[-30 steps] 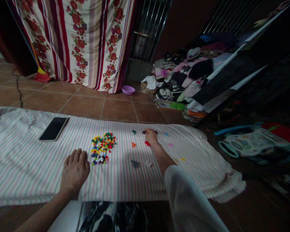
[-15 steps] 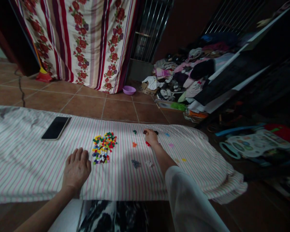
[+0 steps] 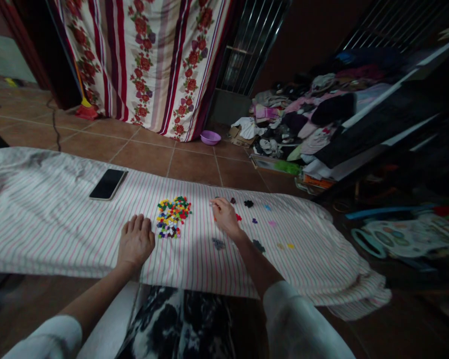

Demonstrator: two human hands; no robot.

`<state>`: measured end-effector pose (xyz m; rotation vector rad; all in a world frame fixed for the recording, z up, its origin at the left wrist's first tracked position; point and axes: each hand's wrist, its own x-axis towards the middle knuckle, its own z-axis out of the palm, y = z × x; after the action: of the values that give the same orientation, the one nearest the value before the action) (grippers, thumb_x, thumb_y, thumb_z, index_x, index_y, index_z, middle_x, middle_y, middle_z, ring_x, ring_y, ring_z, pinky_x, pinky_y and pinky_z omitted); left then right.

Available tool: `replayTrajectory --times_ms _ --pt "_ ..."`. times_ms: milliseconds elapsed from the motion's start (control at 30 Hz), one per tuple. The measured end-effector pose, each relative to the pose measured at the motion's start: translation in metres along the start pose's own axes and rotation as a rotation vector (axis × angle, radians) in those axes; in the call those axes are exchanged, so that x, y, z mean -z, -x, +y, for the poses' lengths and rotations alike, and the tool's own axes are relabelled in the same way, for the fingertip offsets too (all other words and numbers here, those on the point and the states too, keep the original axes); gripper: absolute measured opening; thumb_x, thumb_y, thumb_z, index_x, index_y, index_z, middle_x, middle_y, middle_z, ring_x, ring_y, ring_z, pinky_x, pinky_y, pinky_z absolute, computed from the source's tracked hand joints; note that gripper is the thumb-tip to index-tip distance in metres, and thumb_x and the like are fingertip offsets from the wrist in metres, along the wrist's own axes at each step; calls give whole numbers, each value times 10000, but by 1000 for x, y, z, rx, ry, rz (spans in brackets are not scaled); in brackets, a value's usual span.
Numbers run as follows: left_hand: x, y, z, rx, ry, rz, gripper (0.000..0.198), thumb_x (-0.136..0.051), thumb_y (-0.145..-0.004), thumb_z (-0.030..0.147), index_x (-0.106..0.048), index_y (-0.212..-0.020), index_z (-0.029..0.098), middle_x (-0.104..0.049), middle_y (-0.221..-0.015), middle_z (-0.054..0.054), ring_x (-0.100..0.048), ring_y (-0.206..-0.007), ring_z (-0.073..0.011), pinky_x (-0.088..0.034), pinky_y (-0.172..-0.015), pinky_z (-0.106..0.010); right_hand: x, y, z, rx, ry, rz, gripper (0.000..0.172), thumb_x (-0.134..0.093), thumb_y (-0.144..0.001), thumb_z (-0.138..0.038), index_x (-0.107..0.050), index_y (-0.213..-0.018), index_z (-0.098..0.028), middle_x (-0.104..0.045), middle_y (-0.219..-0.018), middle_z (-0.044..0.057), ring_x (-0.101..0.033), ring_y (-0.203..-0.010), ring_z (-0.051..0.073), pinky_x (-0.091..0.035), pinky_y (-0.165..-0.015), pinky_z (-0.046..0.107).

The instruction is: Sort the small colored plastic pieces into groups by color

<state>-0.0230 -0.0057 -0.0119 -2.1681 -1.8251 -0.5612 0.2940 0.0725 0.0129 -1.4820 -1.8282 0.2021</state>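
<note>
A heap of small coloured pieces (image 3: 173, 217) lies on a pink-striped white cloth (image 3: 52, 209) spread over the floor. My left hand (image 3: 135, 243) rests flat on the cloth just left of the heap, fingers stretched out. My right hand (image 3: 224, 216) hovers right of the heap with fingers curled in a pinch; what they hold is too small to name. Small sorted clusters lie around it: a black one (image 3: 249, 203), a red one (image 3: 238, 217), a grey one (image 3: 219, 244), a pink one (image 3: 272, 224) and a yellow one (image 3: 290, 246).
A black phone (image 3: 108, 183) lies on the cloth at the left. Beyond is tiled floor, a flowered curtain (image 3: 153, 60), a purple bowl (image 3: 210, 137) and a pile of clothes (image 3: 299, 119). A toy board (image 3: 400, 234) sits at the right.
My right hand has drawn back leftwards from the far dark cluster towards the heap. The camera has shifted, so everything sits further right in view. My left hand stays flat.
</note>
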Motion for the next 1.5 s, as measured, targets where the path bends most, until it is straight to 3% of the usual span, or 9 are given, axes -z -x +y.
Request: replayTrajectory --times_ms 267,600,1000,1267,1500 --pt "-1 0 0 20 8 5 304 -443 -894 222 -628 -1112 120 -618 -1301 -181 -534 -1255 -337 -415 -1027 -474 -48 30 -66 113 -115 -280 245 -539 -886 -130 -729 -1014 -219 -640 -950 44 -616 -862 158 -501 -829 288" --pt "3 -1 2 36 45 4 298 -437 -887 217 -632 -1094 129 -622 -1285 -187 -524 -1257 -326 -403 -1036 -473 -74 31 -89 -28 115 -382 286 -523 -892 -128 -708 -1082 -236 -624 -1054 61 -604 -880 178 -485 -824 287" --pt "4 -1 2 36 52 -11 312 -416 -893 223 -625 -1102 123 -615 -1289 -187 -514 -1266 -326 -396 -1033 -470 -76 23 -85 -34 77 -412 230 -576 -829 -112 -683 -983 -246 -619 -999 20 -603 -873 156 -470 -790 256" --pt "4 -1 2 41 79 -1 317 -423 -883 214 -628 -1100 112 -612 -1291 -201 -515 -1261 -331 -392 -1041 -476 -73 32 -80 -4 -145 -250 85 -601 -825 -201 -654 -889 -218 -631 -915 10 -613 -829 146 -492 -779 263" --pt "5 0 2 32 82 7 302 -429 -882 210 -629 -1093 130 -614 -1285 -194 -513 -1264 -330 -395 -1038 -482 -71 35 -75 -144 -415 -144 86 -560 -793 -235 -599 -867 -219 -653 -810 -10 -624 -677 124 -508 -642 235"
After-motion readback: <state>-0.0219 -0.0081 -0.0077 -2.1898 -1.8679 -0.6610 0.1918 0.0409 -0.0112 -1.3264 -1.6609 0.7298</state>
